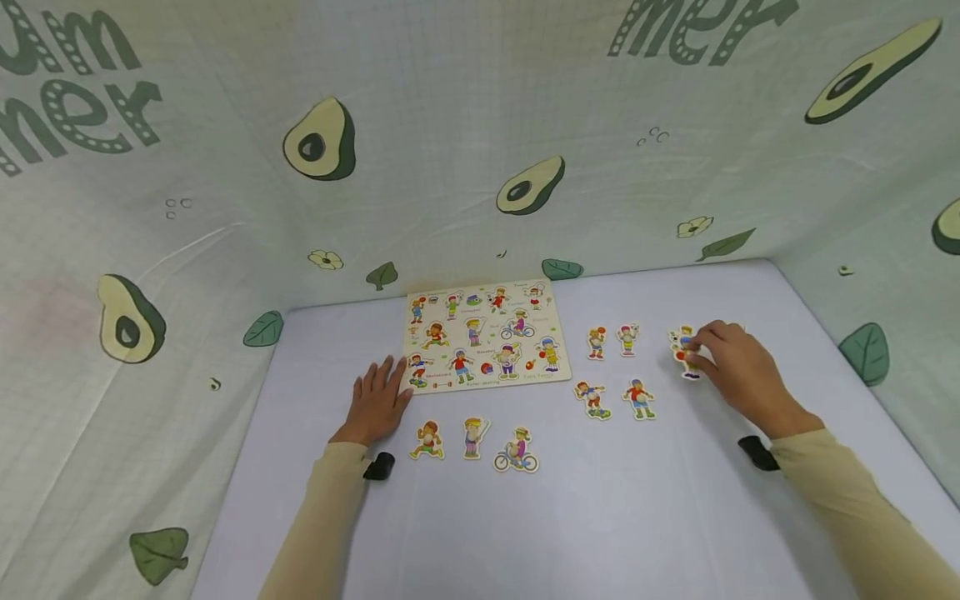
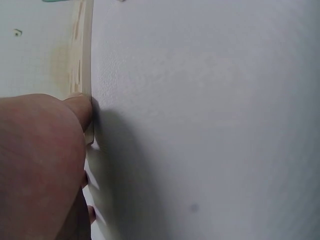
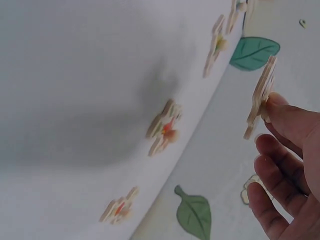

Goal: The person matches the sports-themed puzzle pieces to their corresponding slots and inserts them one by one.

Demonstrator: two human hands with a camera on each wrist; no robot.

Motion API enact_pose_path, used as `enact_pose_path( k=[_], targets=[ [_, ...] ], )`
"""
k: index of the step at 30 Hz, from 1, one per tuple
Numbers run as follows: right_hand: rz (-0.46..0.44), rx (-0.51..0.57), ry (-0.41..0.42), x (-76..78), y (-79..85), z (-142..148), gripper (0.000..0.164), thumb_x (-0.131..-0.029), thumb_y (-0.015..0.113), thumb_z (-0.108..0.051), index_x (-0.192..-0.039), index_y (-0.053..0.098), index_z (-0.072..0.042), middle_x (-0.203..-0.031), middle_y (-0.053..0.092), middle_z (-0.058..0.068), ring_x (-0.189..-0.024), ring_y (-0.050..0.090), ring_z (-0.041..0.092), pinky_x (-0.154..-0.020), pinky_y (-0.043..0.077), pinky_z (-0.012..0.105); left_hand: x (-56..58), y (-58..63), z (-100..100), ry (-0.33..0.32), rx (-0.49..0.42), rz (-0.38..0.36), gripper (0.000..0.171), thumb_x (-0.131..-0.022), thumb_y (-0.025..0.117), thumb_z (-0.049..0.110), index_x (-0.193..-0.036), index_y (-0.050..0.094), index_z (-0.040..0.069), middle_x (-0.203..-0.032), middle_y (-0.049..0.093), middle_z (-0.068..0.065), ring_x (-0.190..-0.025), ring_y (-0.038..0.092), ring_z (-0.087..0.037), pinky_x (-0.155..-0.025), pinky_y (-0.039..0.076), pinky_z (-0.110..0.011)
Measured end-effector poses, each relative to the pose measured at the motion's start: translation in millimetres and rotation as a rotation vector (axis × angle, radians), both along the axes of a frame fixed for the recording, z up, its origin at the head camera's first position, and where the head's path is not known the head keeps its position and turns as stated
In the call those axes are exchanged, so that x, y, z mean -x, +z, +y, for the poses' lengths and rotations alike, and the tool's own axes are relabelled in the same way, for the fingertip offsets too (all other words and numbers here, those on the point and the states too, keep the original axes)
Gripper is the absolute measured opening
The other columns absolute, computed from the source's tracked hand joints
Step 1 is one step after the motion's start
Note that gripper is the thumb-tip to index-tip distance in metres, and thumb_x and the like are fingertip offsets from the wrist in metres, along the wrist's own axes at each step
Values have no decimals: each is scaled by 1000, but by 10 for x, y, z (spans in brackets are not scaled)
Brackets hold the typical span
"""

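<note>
My left hand (image 1: pixel 375 404) lies with fingers spread beside the lower-left corner of a wooden puzzle board (image 1: pixel 487 385). In the left wrist view its thumb (image 2: pixel 80 110) touches the board's edge (image 2: pixel 86 50). My right hand (image 1: pixel 738 371) is at the right of the table. Between thumb and fingertips it pinches a flat wooden puzzle piece (image 3: pixel 261 95) by its knob, raised off the table in the right wrist view. The held piece's picture is turned away there. In the head view it overlaps another figure piece (image 1: pixel 677 340), so its outline is hard to tell.
Right of the board lie several sports-figure pieces, among them a skateboarder (image 1: pixel 594 402) and a roller skater (image 1: pixel 640 400). Below the board are a runner (image 1: pixel 428 440), a figure with a stick (image 1: pixel 472 438) and a cyclist (image 1: pixel 516 452). A patterned cloth (image 1: pixel 450 125) hangs behind the table.
</note>
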State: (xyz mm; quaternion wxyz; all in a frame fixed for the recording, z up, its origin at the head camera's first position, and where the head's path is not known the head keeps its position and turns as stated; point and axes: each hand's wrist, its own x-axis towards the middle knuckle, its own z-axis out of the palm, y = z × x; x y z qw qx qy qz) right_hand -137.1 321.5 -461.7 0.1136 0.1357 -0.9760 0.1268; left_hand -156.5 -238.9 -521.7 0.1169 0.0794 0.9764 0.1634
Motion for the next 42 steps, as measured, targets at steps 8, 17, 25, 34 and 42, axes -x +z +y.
enact_pose_path(
  k=[8,17,25,34,42],
  targets=[
    [57,13,98,156,78,-327,20,-88,85,-6,-100,72,3,-106,67,20,-96,61,39,-77,53,53,9,-23,-8,-2,0,3,66,-114,43,32,-169,21,5,-174,13,-26,-159,4,-53,-125,2,-71],
    [55,20,157,296,93,-702,20,-87,86,-4,-100,73,2,-107,68,17,-98,63,36,-83,55,52,61,-39,-13,-4,-9,-7,67,-114,43,35,-169,19,7,-175,11,-25,-160,2,-52,-126,1,-70],
    [70,11,218,400,19,-1008,19,-87,87,-6,-97,73,0,-107,68,14,-96,64,33,-83,57,46,69,-28,5,-8,-15,4,66,-114,43,34,-169,21,6,-174,13,-26,-160,4,-53,-126,2,-70],
    [21,6,234,500,-76,-1308,19,-89,86,-8,-102,74,-1,-109,67,11,-98,64,30,-84,57,45,36,13,29,9,-3,-22,66,-114,45,32,-169,19,6,-175,11,-25,-160,3,-52,-126,2,-69],
    [-2,-4,263,611,-185,-1485,17,-91,84,-10,-102,75,-1,-108,68,12,-98,64,30,-83,57,43,18,-16,8,14,3,-4,65,-114,46,31,-169,22,6,-174,13,-26,-160,5,-52,-126,3,-69]
  ],
)
